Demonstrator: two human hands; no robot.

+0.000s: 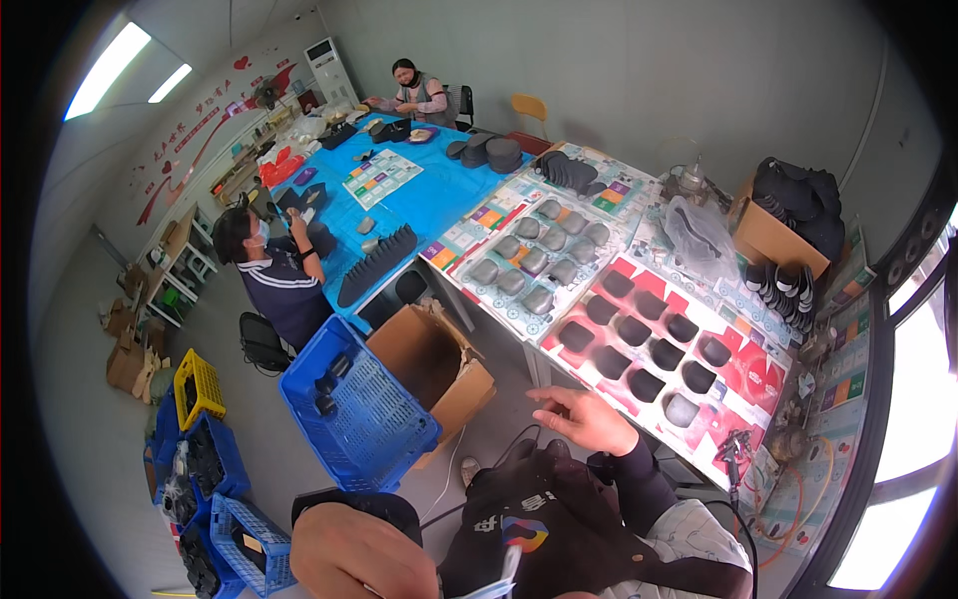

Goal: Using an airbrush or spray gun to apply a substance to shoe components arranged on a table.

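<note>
My right hand (589, 419) is held out with its fingers apart and nothing in it, just off the near edge of a long table (519, 339). Closest to it are rows of dark oval moulded pieces (649, 349) lying on red printed sheets. Further along the table, grey oval pieces (539, 260) lie on pale patterned sheets. My left hand (359, 554) is at the lower edge in a black sleeve, back toward the camera, fingers hidden. A thin white and blue object (507, 574) lies beside it; whether the hand holds it is unclear.
An open cardboard box (429, 359) and a blue plastic crate (359, 409) stand on the floor by the table. A seated person (269, 280) works at a blue-covered table (419, 190), another person (414, 95) sits at its far end. Yellow (200, 384) and blue crates (220, 499) sit lower left.
</note>
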